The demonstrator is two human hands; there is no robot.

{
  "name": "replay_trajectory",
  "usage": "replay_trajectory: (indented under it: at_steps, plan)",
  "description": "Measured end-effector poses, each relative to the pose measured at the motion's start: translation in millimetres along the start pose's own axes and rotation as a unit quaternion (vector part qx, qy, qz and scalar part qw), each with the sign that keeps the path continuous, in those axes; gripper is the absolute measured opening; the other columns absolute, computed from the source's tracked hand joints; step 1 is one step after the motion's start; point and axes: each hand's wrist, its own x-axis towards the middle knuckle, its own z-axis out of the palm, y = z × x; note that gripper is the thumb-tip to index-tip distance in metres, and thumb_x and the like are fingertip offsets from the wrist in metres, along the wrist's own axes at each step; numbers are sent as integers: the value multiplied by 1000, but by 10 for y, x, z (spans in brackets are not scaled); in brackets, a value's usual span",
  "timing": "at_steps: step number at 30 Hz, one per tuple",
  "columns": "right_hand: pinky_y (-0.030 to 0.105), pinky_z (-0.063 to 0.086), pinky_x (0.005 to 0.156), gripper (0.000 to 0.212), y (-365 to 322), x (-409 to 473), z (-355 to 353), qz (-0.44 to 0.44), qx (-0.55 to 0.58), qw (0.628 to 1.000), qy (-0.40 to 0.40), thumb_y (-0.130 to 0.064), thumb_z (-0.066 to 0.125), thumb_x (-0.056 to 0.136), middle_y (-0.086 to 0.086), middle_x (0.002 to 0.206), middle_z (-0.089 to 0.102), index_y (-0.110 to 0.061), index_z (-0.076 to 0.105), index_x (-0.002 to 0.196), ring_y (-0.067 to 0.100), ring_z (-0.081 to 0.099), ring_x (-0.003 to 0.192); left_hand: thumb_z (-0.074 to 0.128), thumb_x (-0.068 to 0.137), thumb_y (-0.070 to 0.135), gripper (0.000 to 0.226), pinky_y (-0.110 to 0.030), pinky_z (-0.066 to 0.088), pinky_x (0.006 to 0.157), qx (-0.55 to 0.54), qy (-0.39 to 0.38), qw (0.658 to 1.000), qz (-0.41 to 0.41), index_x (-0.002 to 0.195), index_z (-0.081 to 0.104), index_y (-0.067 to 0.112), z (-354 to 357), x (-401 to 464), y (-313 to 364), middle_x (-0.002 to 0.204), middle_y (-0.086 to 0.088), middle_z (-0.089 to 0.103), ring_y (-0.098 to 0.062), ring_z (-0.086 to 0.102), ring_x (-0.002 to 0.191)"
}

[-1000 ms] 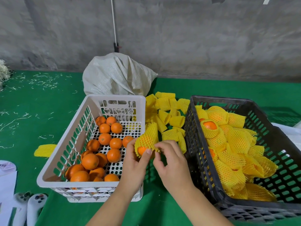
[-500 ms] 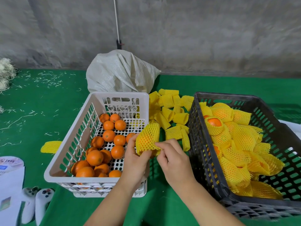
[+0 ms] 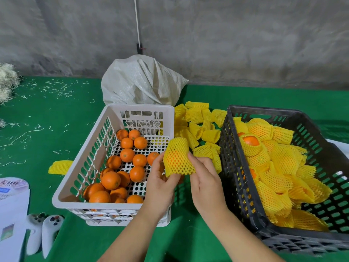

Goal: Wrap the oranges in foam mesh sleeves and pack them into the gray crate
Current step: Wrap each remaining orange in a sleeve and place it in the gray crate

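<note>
Between the two crates I hold an orange inside a yellow foam mesh sleeve; the fruit shows only through the mesh. My left hand grips it from the left and below. My right hand pinches the sleeve's right side. The white crate on the left holds several bare oranges. The gray crate on the right is filled with several wrapped oranges. Loose empty sleeves lie piled between the crates, behind my hands.
A white woven sack sits behind the white crate. One stray sleeve lies left of it on the green cloth. Two white controllers and papers lie at the lower left. A concrete wall closes the back.
The sleeve has been drawn down over the orange, so its bare end no longer shows. Both hands have stayed on it between the crates.
</note>
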Motion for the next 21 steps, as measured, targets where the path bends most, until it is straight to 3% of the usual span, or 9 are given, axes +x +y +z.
replay_trajectory:
  at_steps: [2, 4, 6, 8, 10, 12, 15, 19, 21]
  plan:
    - [17, 50, 89, 42, -43, -61, 34, -24, 15, 1000, -6, -10, 50, 100, 1, 123, 57, -8, 58, 142, 4, 57, 107, 66, 82, 5, 54, -26, 58, 74, -20, 52, 998, -8, 130, 61, 29, -5, 16, -10, 112, -4, 74, -18, 70, 92]
    - [17, 51, 91, 47, -78, -97, 70, 4, 33, 999, -33, -23, 51, 98, -6, 130, 56, -18, 57, 144, 1, 57, 113, 70, 83, 5, 54, -25, 57, 73, -34, 72, 997, -15, 133, 58, 23, -33, 31, -12, 111, -6, 73, -17, 70, 93]
    - [19, 50, 95, 59, -157, -52, 52, 115, 122, 981, -97, -40, 53, 90, -22, 138, 51, -47, 42, 148, -1, 56, 122, 76, 90, 5, 54, -32, 59, 83, -14, 70, 997, -8, 137, 54, 22, -59, 36, -13, 120, -3, 72, -21, 71, 107]
    - [18, 49, 94, 65, -233, 14, 45, 240, 287, 917, -140, -58, 61, 84, -36, 136, 51, -71, 30, 139, -5, 55, 125, 74, 90, 2, 54, -33, 60, 86, -6, 45, 999, 3, 135, 55, 25, -59, 19, -4, 121, -1, 72, -22, 71, 110]
    - [27, 47, 104, 71, -263, 83, 67, 313, 394, 853, -136, -73, 68, 77, -30, 137, 58, -65, 38, 141, -1, 57, 128, 74, 87, 3, 56, -27, 59, 85, 28, 17, 999, 22, 129, 57, 36, -39, -12, 8, 120, 5, 72, -17, 71, 109]
    - [43, 46, 109, 77, -280, 165, 62, 345, 408, 836, -126, -76, 73, 71, -15, 134, 65, -48, 51, 140, 10, 62, 125, 79, 91, 10, 56, -25, 57, 88, 72, -6, 996, 44, 127, 56, 46, -33, -39, 21, 123, 10, 71, -14, 70, 113]
    - [48, 55, 100, 68, -339, 271, 45, 392, 384, 834, -62, -60, 83, 65, -5, 118, 74, -36, 64, 126, 17, 71, 110, 79, 89, 21, 55, -25, 54, 96, 131, -45, 987, 79, 132, 54, 46, -59, -61, 15, 127, 13, 66, -15, 65, 120]
    - [41, 60, 81, 33, -319, 276, -34, 466, 450, 762, 4, -38, 81, 84, 4, 101, 78, -23, 72, 112, 22, 75, 96, 77, 80, 42, 61, -6, 39, 95, 255, -65, 958, 110, 133, 49, 55, -26, -102, -20, 123, 14, 57, 5, 48, 123]
    - [50, 61, 87, 28, -299, 268, -125, 483, 436, 759, 14, -35, 79, 88, 8, 101, 77, -21, 72, 111, 29, 74, 99, 76, 80, 45, 63, -6, 36, 98, 288, -90, 948, 102, 135, 48, 53, -16, -118, -22, 127, 9, 53, 7, 42, 125]
